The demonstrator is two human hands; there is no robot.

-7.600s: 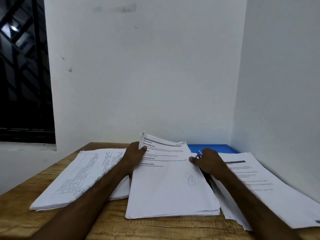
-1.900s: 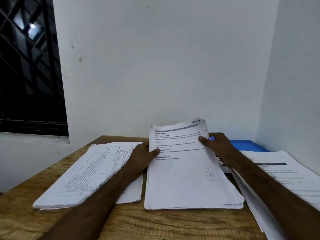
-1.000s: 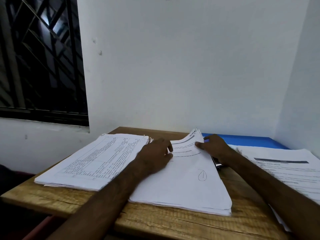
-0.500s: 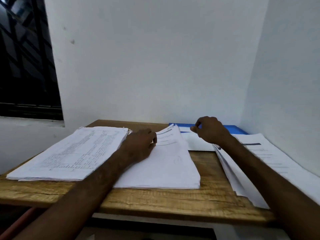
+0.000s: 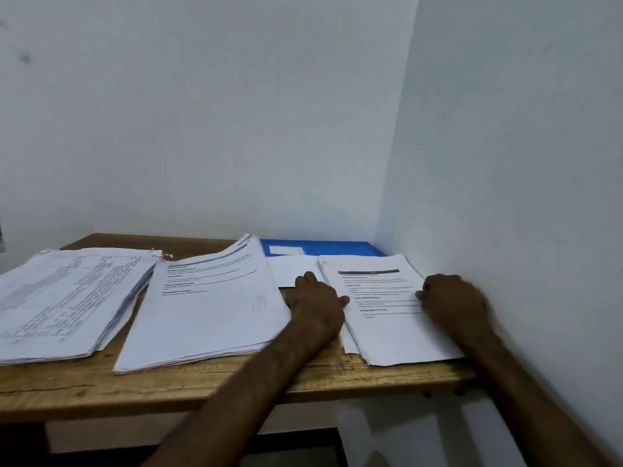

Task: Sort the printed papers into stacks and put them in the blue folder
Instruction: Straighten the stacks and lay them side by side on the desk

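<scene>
White paper lies between the two hands. The left hand (image 5: pixel 317 303) is flat, palm down, with its fingers wide and pointing at twelve o'clock. Its thumb touches the left edge of the right stack (image 5: pixel 387 328). Its fingertips reach a loose sheet (image 5: pixel 293 271) that lies just past them. The right hand (image 5: pixel 455 305) sits at three o'clock from the left hand, on the right edge of the same stack. Its fingers are bent and their tips touch the top page. I cannot tell if it pinches the paper or only rests on it. The top page has a dark bar and lines of print.

At twelve o'clock from the hands, the blue folder (image 5: pixel 337 247) lies flat at the back of the bench (image 5: pixel 202 382), in the corner. It is closed and has a small white label (image 5: pixel 286 250). The loose sheet and the far end of the right stack cover its near edge.

At nine o'clock from the left hand is the middle stack (image 5: pixel 209 308), just beside the wrist. Its top page has print near the far end and a small pen circle. Further at nine o'clock is the left stack (image 5: pixel 67 298), thick, with tables printed on it. Its right side touches the middle stack.

The bench is brown wood. A pale wall (image 5: pixel 505 163) stands close at three o'clock, by the right hand.
</scene>
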